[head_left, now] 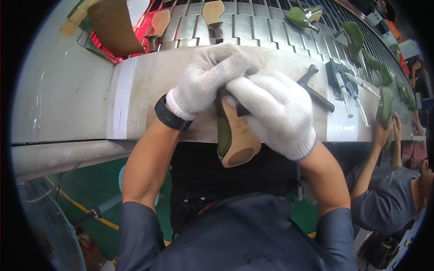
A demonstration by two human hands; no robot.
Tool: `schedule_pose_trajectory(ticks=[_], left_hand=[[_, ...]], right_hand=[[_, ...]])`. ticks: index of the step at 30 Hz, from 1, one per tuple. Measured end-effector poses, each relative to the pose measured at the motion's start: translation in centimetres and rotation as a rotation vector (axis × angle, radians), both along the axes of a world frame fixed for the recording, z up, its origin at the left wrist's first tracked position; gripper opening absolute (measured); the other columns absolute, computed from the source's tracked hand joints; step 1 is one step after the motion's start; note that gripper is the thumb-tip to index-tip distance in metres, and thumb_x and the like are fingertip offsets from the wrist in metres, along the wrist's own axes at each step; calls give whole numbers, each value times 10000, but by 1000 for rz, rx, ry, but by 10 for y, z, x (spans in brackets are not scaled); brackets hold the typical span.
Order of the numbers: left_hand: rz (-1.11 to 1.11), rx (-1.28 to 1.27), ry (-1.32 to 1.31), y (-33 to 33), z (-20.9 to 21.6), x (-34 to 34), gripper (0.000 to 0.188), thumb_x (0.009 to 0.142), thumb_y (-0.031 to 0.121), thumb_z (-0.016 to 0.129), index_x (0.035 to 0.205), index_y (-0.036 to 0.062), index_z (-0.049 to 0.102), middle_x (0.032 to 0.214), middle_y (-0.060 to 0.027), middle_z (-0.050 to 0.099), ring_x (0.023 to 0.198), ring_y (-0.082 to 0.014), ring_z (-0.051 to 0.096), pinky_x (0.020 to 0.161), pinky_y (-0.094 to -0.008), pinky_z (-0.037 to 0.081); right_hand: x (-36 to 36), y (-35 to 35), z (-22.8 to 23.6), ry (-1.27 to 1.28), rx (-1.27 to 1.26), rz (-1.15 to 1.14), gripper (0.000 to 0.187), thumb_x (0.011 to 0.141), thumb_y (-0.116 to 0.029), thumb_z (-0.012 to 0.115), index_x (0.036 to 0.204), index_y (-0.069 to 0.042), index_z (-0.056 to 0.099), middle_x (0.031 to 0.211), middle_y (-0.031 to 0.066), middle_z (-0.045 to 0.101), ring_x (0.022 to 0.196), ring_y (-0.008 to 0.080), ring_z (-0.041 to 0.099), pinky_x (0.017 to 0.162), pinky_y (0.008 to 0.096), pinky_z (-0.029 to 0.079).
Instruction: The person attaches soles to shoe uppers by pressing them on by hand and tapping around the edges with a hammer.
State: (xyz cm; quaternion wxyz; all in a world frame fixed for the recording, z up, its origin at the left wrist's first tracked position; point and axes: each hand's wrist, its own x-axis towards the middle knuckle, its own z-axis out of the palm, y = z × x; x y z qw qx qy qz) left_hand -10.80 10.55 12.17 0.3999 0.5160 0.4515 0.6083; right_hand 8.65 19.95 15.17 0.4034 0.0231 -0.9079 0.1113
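One round fan (53,232) with a ribbed blue guard stands below the near edge of the smooth grey bench (156,90). At the bench's far left corner rises one curved brown sheet (114,31), with one pale strip (123,97) flat on the surface nearby. Past the far edge, two tan soles (214,12) with dark heels lie on the slatted metal conveyor (273,27). The left hand (214,74), in a white knitted glove, is curled narrow above the shoe's heel end; what its fingertips grip, I cannot tell. One shoe (241,133), sole outward, tan and smooth with a dark oval patch and green upper, juts over the bench's near edge, held by the gloved right hand (280,106). Rightward lie one hammer (318,90) and three slim syringes (345,94) beside a dark block (335,74). At least three green shoes (352,38) sit along the conveyor; one co-worker (384,194) holds another green shoe (385,106) near the bench's right end.
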Motion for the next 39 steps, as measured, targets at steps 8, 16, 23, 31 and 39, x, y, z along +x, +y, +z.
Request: schedule_pose_trajectory(ticks=[8, 16, 23, 31, 39], left_hand=[[194, -64, 43, 2, -18, -22, 418, 1067, 262, 539, 1075, -80, 779, 1070, -193, 798, 923, -240, 755, 876, -354, 592], [148, 153, -102, 37, -28, 12, 317, 1159, 242, 634, 1098, -25, 795, 890, -17, 748, 801, -58, 656, 734, -232, 534], [437, 315, 706, 37, -41, 17, 325, 1035, 168, 653, 1286, -10, 757, 1130, -157, 777, 1021, -297, 738, 905, -407, 596], [539, 523, 911, 51, -46, 23, 323, 980, 129, 653, 1263, 43, 783, 1085, -185, 782, 1003, -377, 754, 896, -477, 603], [181, 78, 217, 54, -33, 16, 350, 1111, 313, 673, 1183, 2, 816, 1078, -119, 815, 1046, -187, 756, 961, -322, 583]], right_hand=[[24, 2, 2, -350, -1003, -322, 258, 1062, -241, 768, 1179, -14, 805, 919, 123, 788, 771, 164, 746, 733, 318, 597], [-1, 4, 42, -554, -143, -268, 333, 1050, -300, 722, 1160, 14, 732, 840, 227, 736, 769, 409, 749, 716, 471, 591], [3, 8, 37, -568, -130, -299, 275, 1042, -239, 724, 1186, -4, 714, 904, 261, 731, 857, 453, 743, 749, 497, 576], [0, 8, 34, -569, -159, -382, 265, 1052, -254, 754, 1093, 7, 764, 938, 254, 745, 851, 416, 755, 770, 437, 581], [14, 18, 18, -569, -344, -462, 411, 945, -341, 874, 1142, 0, 753, 894, 112, 754, 760, 187, 717, 712, 341, 565]])
